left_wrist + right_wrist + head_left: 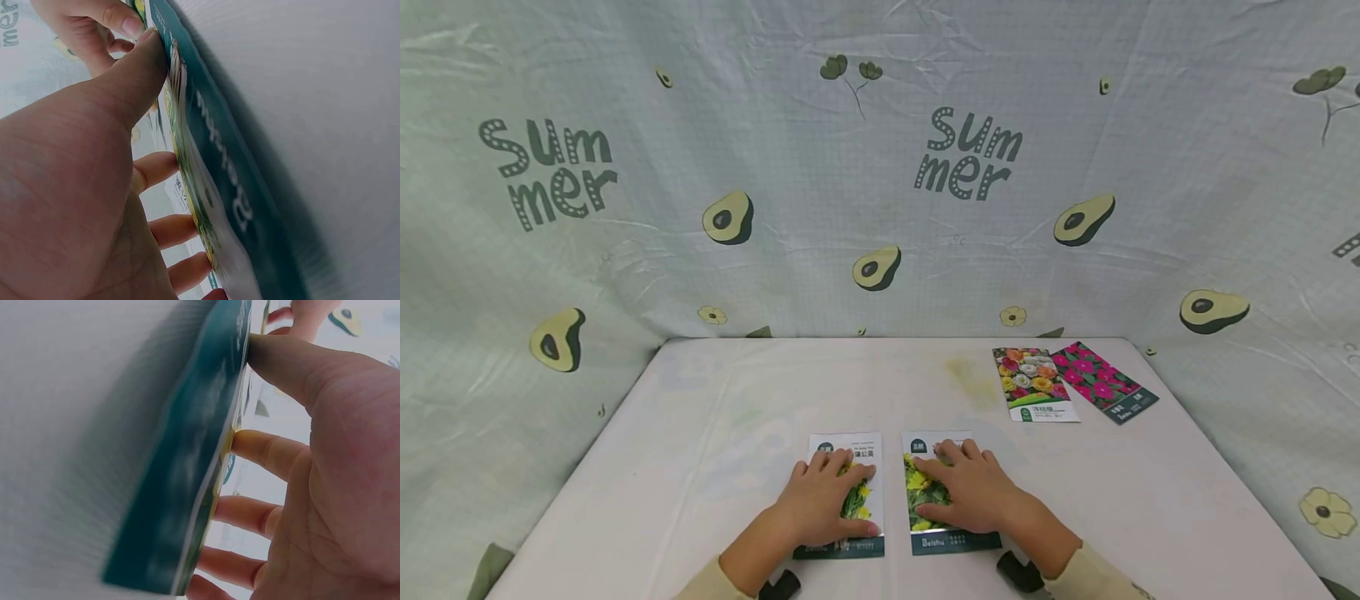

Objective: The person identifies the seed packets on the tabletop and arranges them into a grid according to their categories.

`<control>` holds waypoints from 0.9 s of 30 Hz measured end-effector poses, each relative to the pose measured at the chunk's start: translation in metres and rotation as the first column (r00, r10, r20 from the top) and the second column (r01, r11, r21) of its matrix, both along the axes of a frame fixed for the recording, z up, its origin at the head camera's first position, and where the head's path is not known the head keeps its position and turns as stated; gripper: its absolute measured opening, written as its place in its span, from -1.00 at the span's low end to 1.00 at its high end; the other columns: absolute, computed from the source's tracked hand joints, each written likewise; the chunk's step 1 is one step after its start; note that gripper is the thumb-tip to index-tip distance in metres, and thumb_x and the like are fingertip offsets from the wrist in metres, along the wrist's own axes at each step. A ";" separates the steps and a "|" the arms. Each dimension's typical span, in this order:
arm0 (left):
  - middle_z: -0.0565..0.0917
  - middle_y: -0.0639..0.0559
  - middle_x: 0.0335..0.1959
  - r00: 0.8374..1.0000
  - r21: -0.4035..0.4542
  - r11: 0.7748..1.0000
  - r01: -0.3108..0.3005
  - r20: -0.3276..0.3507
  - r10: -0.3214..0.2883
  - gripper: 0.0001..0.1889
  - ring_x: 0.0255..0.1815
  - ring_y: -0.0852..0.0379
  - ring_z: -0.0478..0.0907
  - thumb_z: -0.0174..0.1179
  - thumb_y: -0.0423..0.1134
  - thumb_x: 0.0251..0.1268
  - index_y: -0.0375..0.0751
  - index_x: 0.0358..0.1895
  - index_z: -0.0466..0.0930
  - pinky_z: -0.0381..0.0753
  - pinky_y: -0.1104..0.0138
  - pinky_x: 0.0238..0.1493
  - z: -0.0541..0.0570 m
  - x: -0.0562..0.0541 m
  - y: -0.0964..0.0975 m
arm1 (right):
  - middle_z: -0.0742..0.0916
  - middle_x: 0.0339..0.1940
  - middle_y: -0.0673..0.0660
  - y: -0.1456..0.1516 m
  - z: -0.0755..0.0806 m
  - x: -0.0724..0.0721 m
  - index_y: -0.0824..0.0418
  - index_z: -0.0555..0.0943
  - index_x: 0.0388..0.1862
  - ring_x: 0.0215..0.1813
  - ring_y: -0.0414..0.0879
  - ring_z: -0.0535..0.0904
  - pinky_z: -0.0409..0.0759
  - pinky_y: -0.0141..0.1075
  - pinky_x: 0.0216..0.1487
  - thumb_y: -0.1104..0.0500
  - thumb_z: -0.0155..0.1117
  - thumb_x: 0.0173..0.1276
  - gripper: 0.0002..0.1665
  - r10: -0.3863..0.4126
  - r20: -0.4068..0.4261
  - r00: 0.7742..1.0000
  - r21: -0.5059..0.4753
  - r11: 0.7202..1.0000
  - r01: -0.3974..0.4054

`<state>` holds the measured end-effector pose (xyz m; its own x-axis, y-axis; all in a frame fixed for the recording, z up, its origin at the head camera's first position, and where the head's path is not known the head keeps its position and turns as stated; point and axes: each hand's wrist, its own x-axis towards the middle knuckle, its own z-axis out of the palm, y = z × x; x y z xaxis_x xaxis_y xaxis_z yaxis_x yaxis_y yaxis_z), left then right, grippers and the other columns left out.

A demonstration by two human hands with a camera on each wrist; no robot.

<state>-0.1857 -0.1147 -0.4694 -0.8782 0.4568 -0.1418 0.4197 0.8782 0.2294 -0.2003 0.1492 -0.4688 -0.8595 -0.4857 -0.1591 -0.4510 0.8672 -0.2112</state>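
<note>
Two flower seed packets lie side by side near the front of the table. On the left packet (862,500), with a white top and yellow flowers, my left hand (822,502) rests its spread fingertips and thumb. My right hand (973,493) presses the right packet (917,482) in the same way, fingers apart over its yellow flowers and green leaves. Each packet has a dark teal band along its near edge. In the left wrist view the packet's teal band (215,137) bows slightly. The right wrist view shows the fingertips along the other packet's face, beside its teal band (169,481).
At the back right lie a packet with multicoloured roses-like blooms (1033,383) and a tilted packet with pink flowers (1105,382), their edges meeting. The white table (700,467) is backed by a hanging cloth (805,167) printed with avocados. A dark wrist strap (1020,572) shows at the right wrist.
</note>
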 end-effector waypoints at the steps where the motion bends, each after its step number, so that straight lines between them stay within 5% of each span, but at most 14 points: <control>1: 0.39 -0.10 0.46 1.000 0.000 1.000 0.000 0.001 0.000 -0.09 0.35 -0.21 0.33 0.27 0.53 0.04 0.20 0.47 0.44 0.36 -0.16 0.16 0.000 0.000 0.000 | 0.50 0.45 0.13 0.000 -0.001 -0.001 -0.24 0.46 0.50 0.34 0.16 0.39 0.45 0.18 0.23 -0.50 0.24 0.30 -0.16 -0.001 -0.001 1.000 -0.002 1.000 0.001; 27: 0.40 -0.10 0.44 1.000 -0.003 1.000 0.002 -0.011 -0.002 -0.10 0.34 -0.21 0.33 0.29 0.52 0.04 0.20 0.46 0.45 0.36 -0.15 0.14 0.000 0.000 0.000 | 0.59 0.33 0.10 0.004 0.007 -0.007 -0.16 0.60 0.36 0.28 0.10 0.48 0.54 0.13 0.28 -0.38 0.35 0.31 -0.30 -0.069 -0.102 0.992 -0.089 0.994 0.060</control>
<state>-0.1853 -0.1144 -0.4694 -0.8790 0.4577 -0.1338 0.4235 0.8783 0.2219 -0.2077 0.1536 -0.4623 -0.8993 -0.4365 -0.0266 -0.4181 0.8761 -0.2399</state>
